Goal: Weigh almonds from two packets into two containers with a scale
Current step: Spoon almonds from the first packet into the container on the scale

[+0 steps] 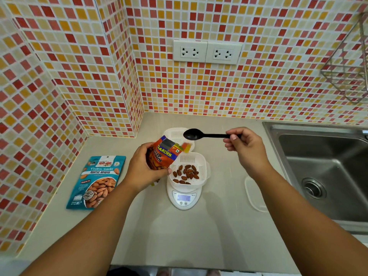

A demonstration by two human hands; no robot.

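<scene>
Left hand [142, 168] grips tilted orange packet [162, 155] over container [188, 171] on scale [184, 198]; right hand [246, 147] pinches spoon [207, 134] — add almonds [186, 173] slowly, watching the display.

wall [219, 92]: red, orange, cream mosaic | spoon [201, 134]: black | held packet [162, 156]: orange-red, blue band | lying packet [97, 181]: teal | scale [184, 202], baskets [201, 163]: white | almonds [187, 173]: brown

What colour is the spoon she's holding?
Black: the plastic spoon in the right hand, seen from the head camera.
</scene>
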